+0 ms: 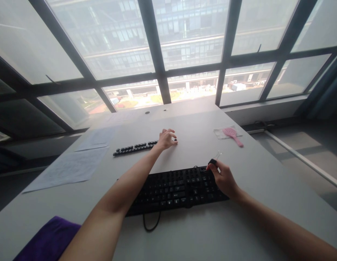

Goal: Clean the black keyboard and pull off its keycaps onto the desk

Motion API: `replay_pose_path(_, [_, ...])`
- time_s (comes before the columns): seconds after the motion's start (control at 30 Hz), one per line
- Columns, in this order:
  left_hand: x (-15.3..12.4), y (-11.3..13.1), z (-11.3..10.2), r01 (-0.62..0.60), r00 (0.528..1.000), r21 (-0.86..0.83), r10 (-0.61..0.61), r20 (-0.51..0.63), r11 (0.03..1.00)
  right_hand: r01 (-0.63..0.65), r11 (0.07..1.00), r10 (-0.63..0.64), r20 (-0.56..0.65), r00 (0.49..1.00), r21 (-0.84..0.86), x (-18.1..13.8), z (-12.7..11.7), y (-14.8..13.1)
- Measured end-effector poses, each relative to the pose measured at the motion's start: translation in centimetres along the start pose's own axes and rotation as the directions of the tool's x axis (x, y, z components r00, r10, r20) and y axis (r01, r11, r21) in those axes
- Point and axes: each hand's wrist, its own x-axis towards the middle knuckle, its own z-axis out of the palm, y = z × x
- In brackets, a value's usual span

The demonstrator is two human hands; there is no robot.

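Observation:
My left hand (166, 140) reaches across to the far side, fingers curled, with a small black keycap (176, 140) pinched at the fingertips. Beside it, loose black keycaps (134, 148) stand in two rows on the table. My right hand (224, 178) grips a keycap puller (212, 161) by its black handle, its thin wire ends pointing up and away. That hand is over the right end of a black keyboard (180, 188). Several top-row keys appear to be off the keyboard. My left forearm covers the keyboard's left part.
Printed papers (67, 167) lie on the left of the white table (195, 123). A pink hairbrush (232, 136) rests on a small packet at the right. A black cable (152, 229) loops out in front of the keyboard. Purple cloth (49, 241) is at the lower left; windows rise behind.

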Motion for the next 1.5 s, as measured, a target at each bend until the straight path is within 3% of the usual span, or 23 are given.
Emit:
replay_pose_path(0.67, [-0.5,-0.5,-0.1,0.045,0.999,-0.030,-0.046,-0.005,0.999,0.012,1.000,-0.012,-0.006,1.000,-0.005,0.0,-0.1,0.0])
replay_pose_path(0.8, [-0.8,0.2,-0.8,0.041,0.999,-0.028,-0.042,-0.030,0.999,0.033,0.998,-0.028,-0.075,0.997,0.062,0.2,-0.3,0.2])
replay_pose_path(0.9, [-1.6,2.2,-1.7,0.015,0.996,-0.030,-0.018,-0.084,0.999,0.048,0.991,-0.026,-0.171,0.985,0.122,0.7,-0.7,0.8])
replay_pose_path(1.0, [-3.8,6.2,-2.6,-0.076,0.987,-0.032,0.071,-0.147,0.997,0.053,0.986,-0.021,-0.194,0.981,0.160,1.1,-1.1,1.6])
replay_pose_path(1.13, [-8.5,12.6,-3.1,-0.226,0.972,-0.091,0.217,-0.095,0.970,0.107,0.984,-0.080,-0.181,0.980,0.141,1.4,-1.6,1.9])
replay_pose_path(1.23, [-11.7,16.2,-2.3,-0.260,0.965,-0.163,0.257,-0.045,0.952,0.113,0.988,-0.099,-0.127,0.987,0.107,1.5,-2.1,1.4])
replay_pose_path(1.33, [-13.3,17.9,-0.9,-0.241,0.970,-0.228,0.237,-0.043,0.943,0.125,0.988,-0.119,-0.071,0.990,0.091,1.6,-2.6,0.8])
replay_pose_path(1.5, [-13.9,18.1,1.3,-0.201,0.978,-0.325,0.171,-0.118,0.924,0.196,0.977,-0.205,0.111,0.973,0.082,1.6,-3.1,0.0])
